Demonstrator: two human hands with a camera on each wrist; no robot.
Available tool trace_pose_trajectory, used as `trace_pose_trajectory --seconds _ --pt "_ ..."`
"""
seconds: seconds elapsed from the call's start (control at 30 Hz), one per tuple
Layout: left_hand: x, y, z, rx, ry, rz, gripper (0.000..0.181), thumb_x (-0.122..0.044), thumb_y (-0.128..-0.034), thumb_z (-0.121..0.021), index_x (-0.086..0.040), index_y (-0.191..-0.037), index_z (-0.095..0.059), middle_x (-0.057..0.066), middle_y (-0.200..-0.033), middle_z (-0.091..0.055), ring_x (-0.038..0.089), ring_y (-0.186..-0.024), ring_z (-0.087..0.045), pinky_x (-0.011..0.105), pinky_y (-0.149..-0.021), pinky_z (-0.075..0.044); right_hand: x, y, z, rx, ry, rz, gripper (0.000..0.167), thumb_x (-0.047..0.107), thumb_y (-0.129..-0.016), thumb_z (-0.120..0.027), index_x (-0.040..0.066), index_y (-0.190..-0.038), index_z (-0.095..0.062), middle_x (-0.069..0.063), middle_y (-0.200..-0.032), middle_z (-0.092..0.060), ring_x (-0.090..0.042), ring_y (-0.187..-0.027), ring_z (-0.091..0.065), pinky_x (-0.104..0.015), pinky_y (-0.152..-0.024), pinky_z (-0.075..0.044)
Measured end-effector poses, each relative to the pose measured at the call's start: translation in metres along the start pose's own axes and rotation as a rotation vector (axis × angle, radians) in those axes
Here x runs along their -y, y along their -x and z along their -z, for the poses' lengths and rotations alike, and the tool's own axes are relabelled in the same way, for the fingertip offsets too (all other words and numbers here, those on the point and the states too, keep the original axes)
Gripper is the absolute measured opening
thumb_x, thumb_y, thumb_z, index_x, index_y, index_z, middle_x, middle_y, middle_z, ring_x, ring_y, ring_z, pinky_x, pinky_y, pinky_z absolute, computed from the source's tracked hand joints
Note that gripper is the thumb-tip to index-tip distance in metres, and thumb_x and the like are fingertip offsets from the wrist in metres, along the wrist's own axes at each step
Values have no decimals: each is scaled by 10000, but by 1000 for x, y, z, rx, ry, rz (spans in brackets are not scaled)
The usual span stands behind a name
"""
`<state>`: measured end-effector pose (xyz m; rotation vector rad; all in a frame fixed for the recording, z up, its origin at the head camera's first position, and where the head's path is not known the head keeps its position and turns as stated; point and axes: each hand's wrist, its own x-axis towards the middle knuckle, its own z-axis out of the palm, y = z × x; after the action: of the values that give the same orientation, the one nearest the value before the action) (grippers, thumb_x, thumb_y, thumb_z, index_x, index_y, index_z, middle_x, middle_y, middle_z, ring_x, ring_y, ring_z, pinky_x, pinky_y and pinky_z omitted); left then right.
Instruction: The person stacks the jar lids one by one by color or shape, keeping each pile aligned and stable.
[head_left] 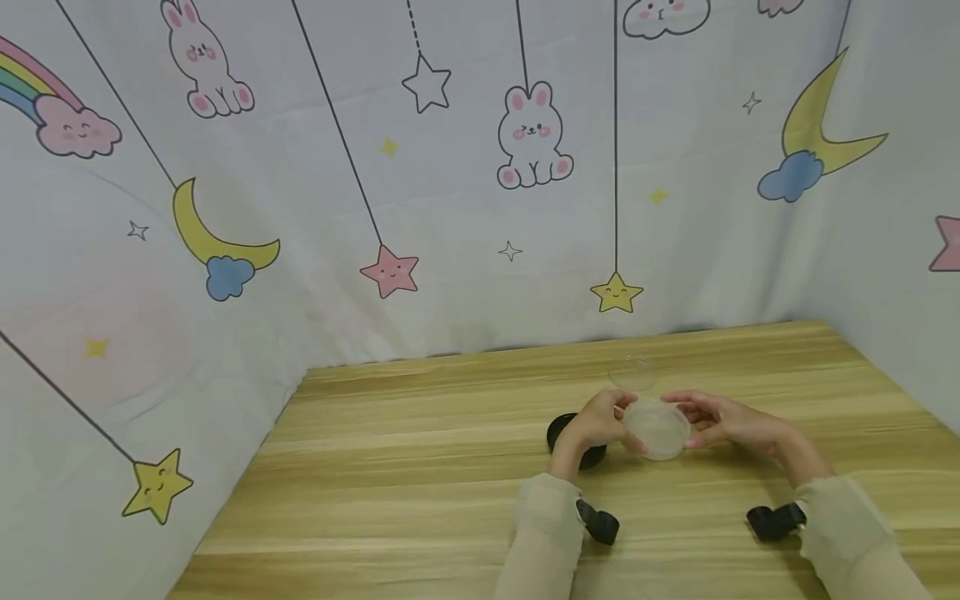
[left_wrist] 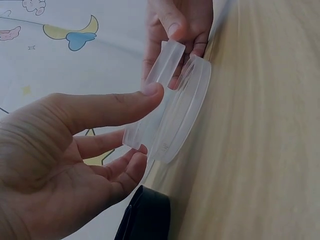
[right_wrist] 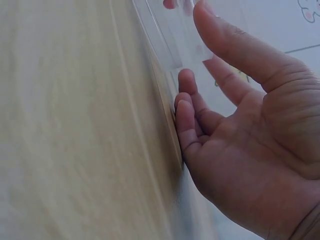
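We see a translucent round plastic dish point(head_left: 656, 429) held on edge between two hands, just above the wood-grain table point(head_left: 420, 475). The left hand point(head_left: 603, 421) pinches its near side: in the left wrist view we see the thumb over the rim and the fingers curled beneath. The right hand point(head_left: 738, 423) pinches the opposite side between thumb and forefinger, its other fingers bent inward close to the tabletop. Just below it we see a wider clear dish point(left_wrist: 196, 112) tilted along the same line; we cannot tell whether the two touch. Beyond the hands, we make out a faint clear disc point(head_left: 632, 372) on the table. A black round object point(head_left: 595, 456) sits beside the left hand, partly hidden by it. At the wrists we find pale cuffs point(head_left: 847, 521), each with a small black camera point(head_left: 776, 522) attached. Behind the table hangs a white cloth point(head_left: 457, 200) printed with rabbits point(head_left: 536, 133), stars point(head_left: 617, 293) and moons point(head_left: 817, 125).
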<state>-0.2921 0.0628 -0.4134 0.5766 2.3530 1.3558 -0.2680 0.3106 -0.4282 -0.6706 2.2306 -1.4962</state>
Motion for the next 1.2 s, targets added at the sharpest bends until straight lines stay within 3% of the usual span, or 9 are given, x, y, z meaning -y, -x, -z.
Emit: trace_pose_trajectory --seconds 0.13,0.23,0.53,0.73,0.9,1.2 --pt "2 1 -1 5 21 8 717 41 -672 -848 -46 -1328 -571 86 -1205 -637 149 -978 -603 238 -821 -508 -1 0 -1 -1 6 17 644 88 -886 -692 42 -1455 -393 -2 -1208 -549 10 -1040 -545 -200 -851 -484" --pt "3 1 -2 6 26 14 721 51 -666 -849 -39 -1326 -572 97 -1213 -641 160 -986 -614 244 -831 -514 -1 0 -2 -5 19 4 650 99 -887 -694 36 -1458 -389 8 -1196 -549 6 -1029 -539 -204 -845 -477" --pt "5 -2 -4 2 -8 4 737 77 -642 -853 -2 -1320 -575 123 -1167 -676 124 -919 -624 200 -791 -508 -2 -2 -5 -35 102 5 688 121 -868 -721 -84 -1420 -365 -119 -1204 -532 30 -1005 -511 -195 -828 -472" --pt "6 -3 -5 -3 -38 25 734 65 -643 -859 -10 -1319 -581 100 -1092 -696 94 -870 -612 187 -774 -501 -2 -3 -7 -41 110 -3 699 115 -859 -727 -103 -1414 -362 -169 -1221 -528 23 -999 -504 -195 -817 -464" --pt "6 -3 -4 8 -28 5 728 77 -641 -854 4 -1313 -583 118 -1030 -709 75 -807 -595 170 -729 -491 -2 -3 -6 -47 113 -18 716 122 -854 -734 -107 -1419 -358 -163 -1206 -531 12 -988 -502 -197 -811 -461" --pt "3 -4 -3 26 -70 -6 843 33 -672 -843 -29 -1418 -456 132 -1286 -591 200 -1077 -612 221 -878 -495 -2 -3 -2 -46 98 -32 712 118 -874 -703 -150 -1424 -337 -76 -1189 -550 41 -991 -503 -158 -829 -447"
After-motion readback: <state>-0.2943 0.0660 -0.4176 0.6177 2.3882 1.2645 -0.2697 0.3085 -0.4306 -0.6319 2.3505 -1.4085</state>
